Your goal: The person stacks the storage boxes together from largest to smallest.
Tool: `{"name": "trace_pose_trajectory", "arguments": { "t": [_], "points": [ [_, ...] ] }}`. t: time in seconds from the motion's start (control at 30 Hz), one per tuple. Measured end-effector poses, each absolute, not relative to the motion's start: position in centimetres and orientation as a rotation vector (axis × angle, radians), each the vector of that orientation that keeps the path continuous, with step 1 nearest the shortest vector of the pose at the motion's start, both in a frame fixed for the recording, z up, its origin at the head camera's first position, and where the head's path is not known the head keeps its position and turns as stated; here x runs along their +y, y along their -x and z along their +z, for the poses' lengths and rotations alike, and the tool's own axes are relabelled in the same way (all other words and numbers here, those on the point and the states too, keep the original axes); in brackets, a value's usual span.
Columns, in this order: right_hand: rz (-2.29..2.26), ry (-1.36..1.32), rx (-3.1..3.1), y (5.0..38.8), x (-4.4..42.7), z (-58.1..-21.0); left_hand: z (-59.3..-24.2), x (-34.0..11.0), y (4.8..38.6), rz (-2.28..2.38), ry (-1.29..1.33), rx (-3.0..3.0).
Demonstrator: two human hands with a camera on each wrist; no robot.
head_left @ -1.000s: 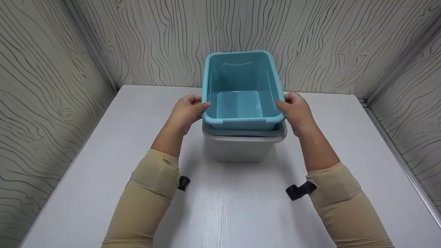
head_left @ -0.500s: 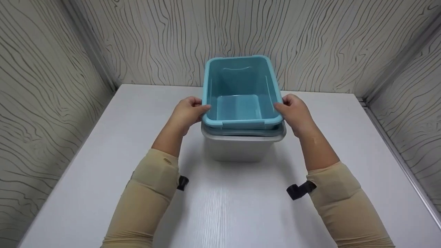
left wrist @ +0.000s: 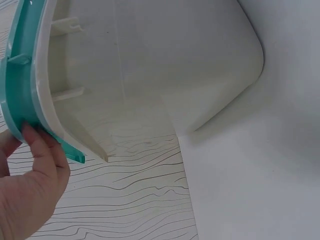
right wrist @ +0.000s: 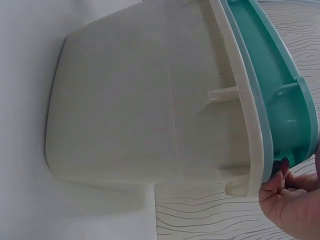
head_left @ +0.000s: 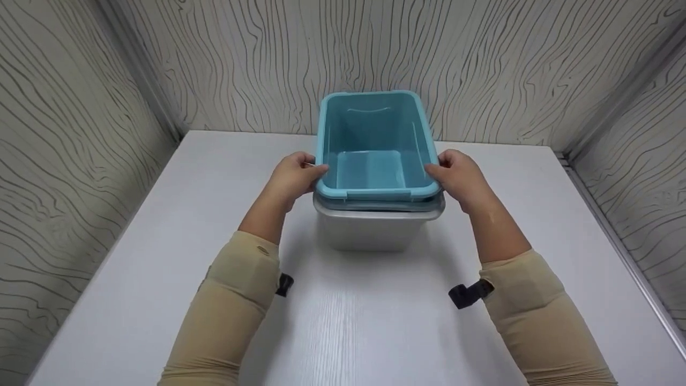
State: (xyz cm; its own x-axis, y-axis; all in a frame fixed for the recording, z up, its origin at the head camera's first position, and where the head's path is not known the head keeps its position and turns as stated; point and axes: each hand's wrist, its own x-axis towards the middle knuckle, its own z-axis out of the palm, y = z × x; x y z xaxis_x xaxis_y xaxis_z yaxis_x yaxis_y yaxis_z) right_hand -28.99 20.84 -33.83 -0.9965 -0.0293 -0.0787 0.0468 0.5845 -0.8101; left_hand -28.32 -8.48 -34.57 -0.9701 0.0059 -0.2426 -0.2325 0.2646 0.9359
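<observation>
A light blue plastic storage bin (head_left: 370, 128) sits nested at the top of a stack, tilted slightly, its inside visible. My left hand (head_left: 292, 174) pinches its left rim near the front corner, thumb over the edge. At the opposite side, my right hand (head_left: 462, 177) holds the right rim in the same way. Beneath it shows the grey-blue rim (head_left: 375, 205) of another bin, set inside a white bin (head_left: 370, 233) that stands on the table. The right wrist view shows the blue bin (right wrist: 292, 122) raised somewhat above the white bin's rim (right wrist: 255, 145).
The white table (head_left: 343, 321) extends around the stack on all sides. Behind it rises a wood-patterned wall (head_left: 257, 64), with similar panels to the left and right. Black wrist mounts (head_left: 469, 295) stick out from the beige sleeves.
Both hands have lowered the blue bin a little; its far rim now stands lower. The white bin has stayed in place, and the grip is unchanged.
</observation>
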Motion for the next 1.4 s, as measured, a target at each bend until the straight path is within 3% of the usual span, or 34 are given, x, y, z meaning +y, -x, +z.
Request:
{"name": "trace_pose_trajectory", "arguments": {
  "t": [1.4],
  "points": [
    [-0.965, 0.054, 2.871, 29.2, 22.0, -34.1, -34.5, -7.5, 28.9, 1.533, 0.127, 2.516]
  ]
}}
